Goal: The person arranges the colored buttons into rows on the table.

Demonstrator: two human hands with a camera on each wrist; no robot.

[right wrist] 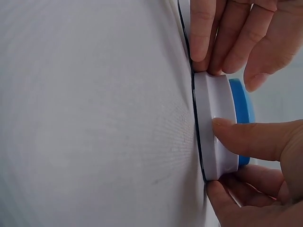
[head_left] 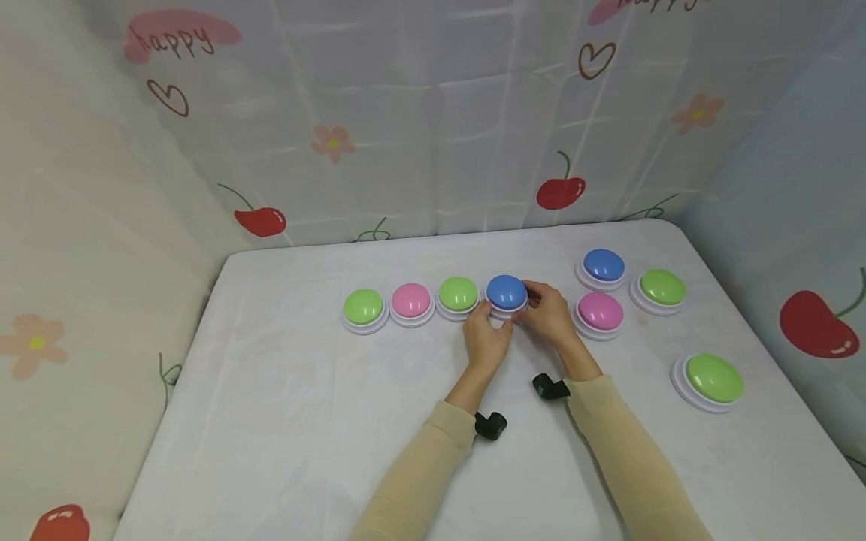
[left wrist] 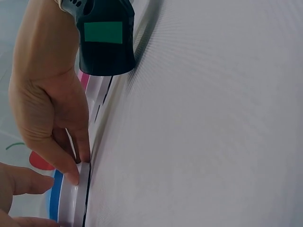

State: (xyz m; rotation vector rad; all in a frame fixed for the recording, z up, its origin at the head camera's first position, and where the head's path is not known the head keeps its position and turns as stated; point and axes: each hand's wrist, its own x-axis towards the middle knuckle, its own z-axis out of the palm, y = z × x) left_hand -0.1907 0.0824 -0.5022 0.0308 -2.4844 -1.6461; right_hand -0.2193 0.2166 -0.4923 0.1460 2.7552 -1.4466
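Note:
A push button with a blue dome (head_left: 506,291) and a white base stands on the table between both hands. My right hand (head_left: 546,312) grips its base, thumb on the near side and fingers round the right side; the right wrist view shows that thumb (right wrist: 246,137) on the white base (right wrist: 215,101). My left hand (head_left: 485,340) is at the button's left side. Its extended fingertips touch the edge of the base, and its thumb (right wrist: 262,78) is held apart near the dome. Just left of the blue button is a green button (head_left: 458,294).
Further left in the row stand a pink button (head_left: 411,300) and a green button (head_left: 363,306). To the right are a blue button (head_left: 604,265), a pink button (head_left: 600,311) and two green buttons, one behind (head_left: 662,287) and one nearer (head_left: 713,378). Printed curtains surround the white table (head_left: 284,421).

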